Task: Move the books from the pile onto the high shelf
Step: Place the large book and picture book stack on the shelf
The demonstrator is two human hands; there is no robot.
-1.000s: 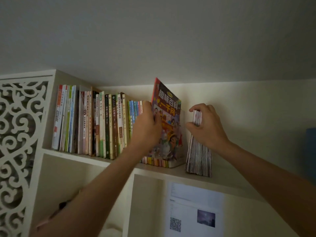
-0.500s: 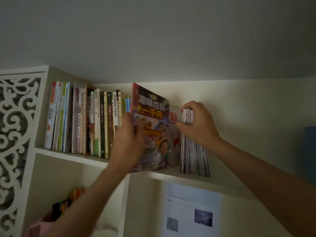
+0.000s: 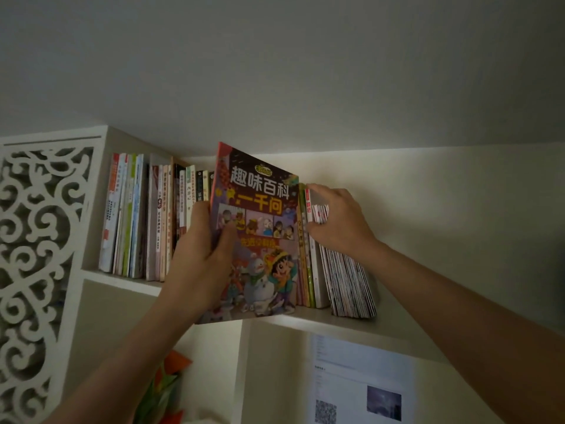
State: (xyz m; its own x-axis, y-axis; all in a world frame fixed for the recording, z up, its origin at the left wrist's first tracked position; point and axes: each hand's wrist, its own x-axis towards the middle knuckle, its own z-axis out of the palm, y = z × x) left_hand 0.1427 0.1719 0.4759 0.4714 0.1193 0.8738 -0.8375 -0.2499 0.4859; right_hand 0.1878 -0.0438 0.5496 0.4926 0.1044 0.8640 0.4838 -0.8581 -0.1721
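Note:
My left hand (image 3: 201, 258) grips a colourful children's book (image 3: 260, 215) by its left edge, thumb on the cover. The book stands tilted, cover facing me, its lower edge just past the front lip of the high white shelf (image 3: 324, 322). My right hand (image 3: 336, 221) holds the tops of a leaning stack of thin booklets (image 3: 348, 286), fingers curled over them and pushing them rightward. A few slim books (image 3: 308, 270) stand between the colourful book and the booklets. A row of upright books (image 3: 143, 221) fills the shelf's left part.
A white carved lattice panel (image 3: 33, 255) closes the shelf unit on the left. Ceiling hangs close above the shelf. Below, a paper sheet with a QR code (image 3: 360, 390) is stuck on the wall, and orange and green items (image 3: 165, 390) sit in the lower compartment.
My left hand has drawn the colourful book out toward me and leftward, so its full cover now shows. My right hand stays on the booklets.

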